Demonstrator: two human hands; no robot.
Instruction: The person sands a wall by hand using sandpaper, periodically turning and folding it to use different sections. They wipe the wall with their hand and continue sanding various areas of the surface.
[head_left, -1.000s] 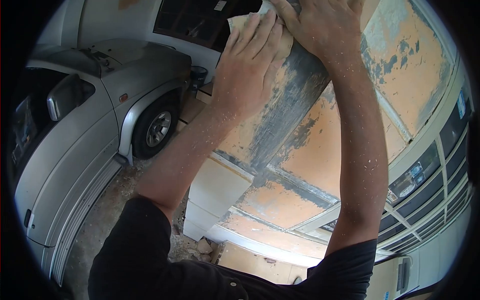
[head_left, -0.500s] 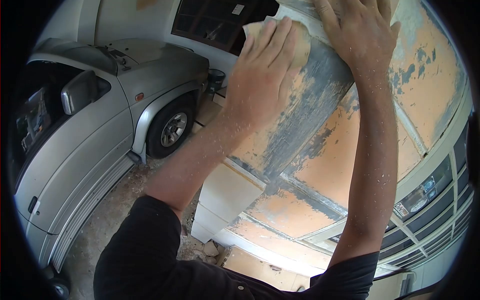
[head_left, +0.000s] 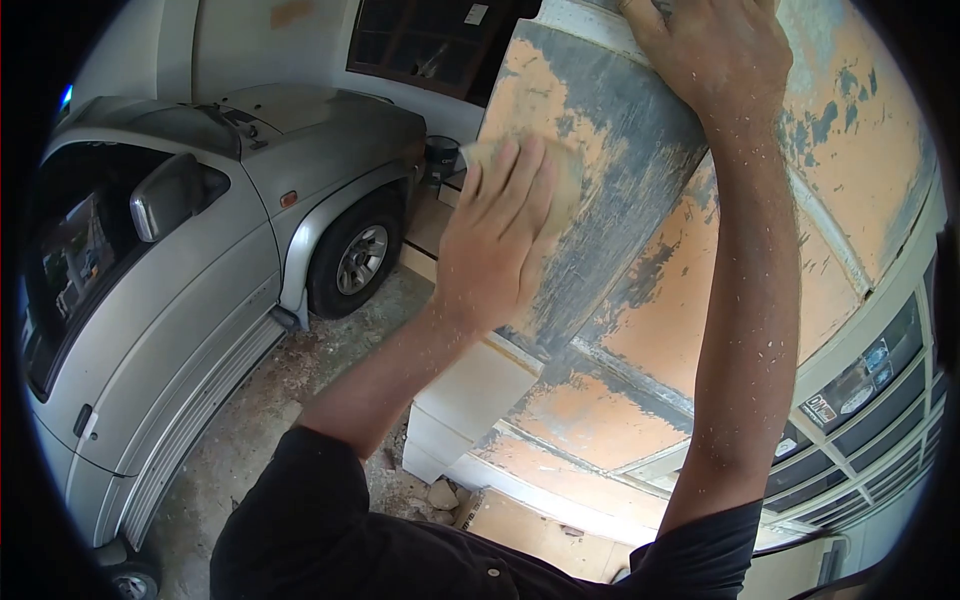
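My left hand (head_left: 492,240) presses a beige sheet of sandpaper (head_left: 567,190) flat against the left part of a pillar face (head_left: 630,150). Its fingers lie over the sheet and point upward. Peeling orange paint and scuffed dark grey patches cover that face. Higher up, my right hand (head_left: 725,55) rests at the pillar's upper right edge, thumb apart from the fingers; the top frame edge cuts off its fingertips. Nothing shows in that hand. Pale dust specks dot both forearms.
A silver car (head_left: 190,290) stands to the left, its front wheel (head_left: 358,260) near the pillar. A white stepped ledge (head_left: 470,390) juts out below. Rubble (head_left: 440,494) and cardboard (head_left: 510,520) lie on the floor. A barred window (head_left: 860,400) is at right.
My left hand has slid down the pillar face with the sandpaper, uncovering the upper part of the face. My right hand stays at the upper edge, slightly higher in view.
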